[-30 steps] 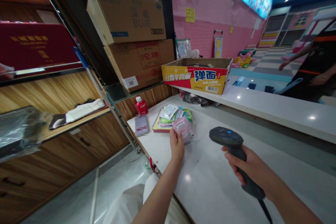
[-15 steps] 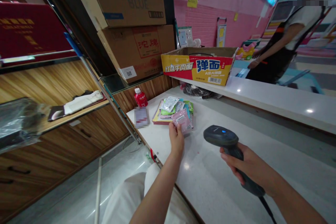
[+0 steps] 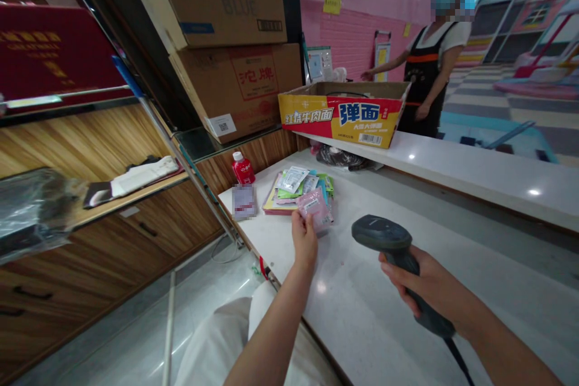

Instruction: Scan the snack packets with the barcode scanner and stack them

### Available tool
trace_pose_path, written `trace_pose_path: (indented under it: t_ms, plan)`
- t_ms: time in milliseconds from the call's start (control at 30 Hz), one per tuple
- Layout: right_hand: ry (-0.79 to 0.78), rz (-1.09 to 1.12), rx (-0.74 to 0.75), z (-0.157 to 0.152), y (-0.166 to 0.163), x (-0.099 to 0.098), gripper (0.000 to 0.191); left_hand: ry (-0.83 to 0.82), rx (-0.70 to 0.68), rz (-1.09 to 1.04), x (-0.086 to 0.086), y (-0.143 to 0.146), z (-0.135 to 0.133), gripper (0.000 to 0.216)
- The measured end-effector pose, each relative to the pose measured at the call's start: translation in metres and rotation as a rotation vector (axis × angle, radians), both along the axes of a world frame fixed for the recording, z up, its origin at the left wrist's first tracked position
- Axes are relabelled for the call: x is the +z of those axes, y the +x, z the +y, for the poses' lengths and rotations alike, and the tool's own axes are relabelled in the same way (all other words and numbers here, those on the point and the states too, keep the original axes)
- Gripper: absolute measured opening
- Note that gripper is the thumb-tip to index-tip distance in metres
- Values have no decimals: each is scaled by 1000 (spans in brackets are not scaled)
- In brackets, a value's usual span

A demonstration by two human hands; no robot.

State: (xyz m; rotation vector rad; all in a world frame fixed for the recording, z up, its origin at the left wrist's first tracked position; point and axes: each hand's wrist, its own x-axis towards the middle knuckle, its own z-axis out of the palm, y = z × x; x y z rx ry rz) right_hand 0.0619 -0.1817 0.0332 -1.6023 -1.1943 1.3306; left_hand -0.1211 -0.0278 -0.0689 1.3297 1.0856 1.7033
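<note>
My left hand [image 3: 304, 238] pinches a pink packet [image 3: 313, 207] by its lower left edge, just in front of a loose pile of packets. White, green and blue packets [image 3: 293, 180] lie in that pile on top of several flat, yellow-edged pieces [image 3: 271, 202]. In my right hand [image 3: 425, 283] is a dark barcode scanner [image 3: 382, 234], its head turned left toward the pink packet. My fingers wrap its handle, and a cable runs down from the handle's end. No blue light shows on the scanner's top.
A red bottle [image 3: 243, 169] stands left of the pile on the white counter [image 3: 357, 307]. On the raised ledge [image 3: 479, 164] sits an open noodle carton [image 3: 339, 116]. Stacked cardboard boxes [image 3: 239, 90] rise at back left. A person in an apron [image 3: 423, 81] stands beyond the ledge.
The blue light on the scanner has gone out. Both hands stay almost where they were. Beyond the ledge, the person has moved left and now stands more upright behind the carton.
</note>
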Motion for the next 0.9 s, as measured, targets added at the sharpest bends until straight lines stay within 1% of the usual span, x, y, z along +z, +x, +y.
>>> trace_pose_path:
  t_ms: [100,200,333,433,533,633,733,800,900]
  plan:
    - [5,1,-8,1,0,-1,34,-35,-37,-46,3,0,-2,25]
    - [11,-13,-12,2,1,-2,35,-64,-89,-153,5,-1,-3,28]
    - [17,-2,-32,1,1,-1,36,-106,-43,-274,14,-6,-2,36]
    - [20,-3,-33,0,1,0,37,-107,-18,-281,28,-18,9,46]
    - [26,-6,-40,1,1,-2,37,-55,52,-162,48,-35,32,49]
    - [28,3,-37,1,1,-5,36,-53,193,76,68,-49,63,41]
    - [32,9,-31,3,2,-9,36,-51,262,304,83,-55,92,33]
    - [33,5,-31,4,3,-11,37,-88,281,428,90,-54,105,32]
    - [29,-8,-28,4,3,-12,39,-217,331,606,95,-50,113,32]
